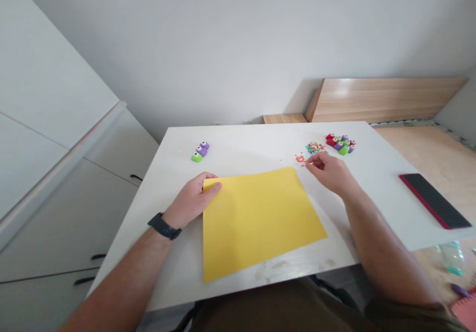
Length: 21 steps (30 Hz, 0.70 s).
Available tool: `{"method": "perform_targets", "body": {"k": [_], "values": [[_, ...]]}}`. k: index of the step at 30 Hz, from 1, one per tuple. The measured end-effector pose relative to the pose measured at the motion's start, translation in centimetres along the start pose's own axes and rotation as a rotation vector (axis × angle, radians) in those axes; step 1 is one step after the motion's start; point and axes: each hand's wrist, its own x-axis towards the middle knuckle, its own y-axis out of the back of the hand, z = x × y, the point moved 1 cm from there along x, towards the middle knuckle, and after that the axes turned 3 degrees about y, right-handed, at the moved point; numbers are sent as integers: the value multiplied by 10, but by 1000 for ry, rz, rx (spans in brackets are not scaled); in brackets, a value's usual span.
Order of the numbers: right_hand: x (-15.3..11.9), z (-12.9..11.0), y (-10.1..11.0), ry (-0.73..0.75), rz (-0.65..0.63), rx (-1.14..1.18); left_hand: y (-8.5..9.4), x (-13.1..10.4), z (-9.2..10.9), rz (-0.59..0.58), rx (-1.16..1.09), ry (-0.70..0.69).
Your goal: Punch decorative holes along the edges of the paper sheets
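A yellow sheet of paper [256, 218] lies at a tilt over the front of the white table. My left hand [195, 195] grips its upper left corner, thumb on top and fingers behind. Past the sheet's upper right corner, my right hand [327, 170] reaches to a small scatter of orange-red bits [299, 158]. Its thumb and index finger are pinched together at those bits; whatever is between them is too small to make out. Just behind that hand sits a heap of small multicoloured pieces [315, 147].
Green and purple eyed figures [201, 151] stand at the table's back left. Several red, green and purple ones [341, 143] cluster at the back right. A dark board with a red edge [433, 199] lies on the right side of the white table [245, 148]. White cabinets [67, 183] flank the left.
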Motion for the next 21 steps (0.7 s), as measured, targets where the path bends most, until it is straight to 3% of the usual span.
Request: {"method": "perform_targets", "body": {"k": [2,4,10,15,21], "values": [[4,19,18,-69,92,-146,0,-1,2,-1,34,-4],[8,42,32,-137,67,-303,0,-2,3,-2,56,-8],[8,99,45,-264,-130,-461,-1,-2,3,-52,84,-22],[10,105,38,-229,-191,-467,-1,-3,4,-79,109,-7],[17,109,38,-251,-78,-497,0,-3,3,-84,130,0]]}}
